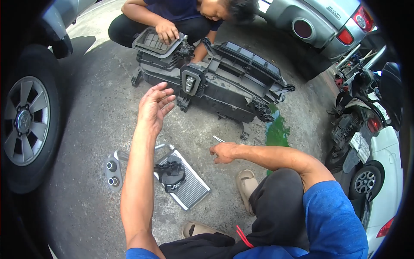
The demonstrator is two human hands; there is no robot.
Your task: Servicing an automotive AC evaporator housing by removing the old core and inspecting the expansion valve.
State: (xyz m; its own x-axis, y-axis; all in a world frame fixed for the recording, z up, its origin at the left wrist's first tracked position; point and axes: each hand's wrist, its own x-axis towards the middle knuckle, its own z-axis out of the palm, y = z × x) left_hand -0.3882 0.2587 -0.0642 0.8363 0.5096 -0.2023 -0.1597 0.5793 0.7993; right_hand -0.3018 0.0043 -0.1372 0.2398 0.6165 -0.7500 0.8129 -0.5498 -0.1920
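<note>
A black plastic car heater and air-conditioning housing point(224, 95) lies on the ground ahead, with a metal valve point(189, 83) set in its near side. My left hand point(156, 103) is raised just short of the housing, palm turned right, fingers loosely bent and apart, holding nothing. Lower and to the right, my right hand point(225, 153) is closed round a slim silver tool point(218, 139); only its pointed end shows, so its kind is unclear. Between my forearms lies a finned heater core point(194, 190), with a black plastic actuator point(172, 176) resting on it.
A co-worker squats behind the housing, one hand point(167, 32) on its grey-framed top. A pipe flange point(113, 173) lies left of my left forearm. Green liquid point(278, 129) spreads at the right. Vehicles stand around: a wheel point(26, 121) left, a motorcycle point(351, 121) right.
</note>
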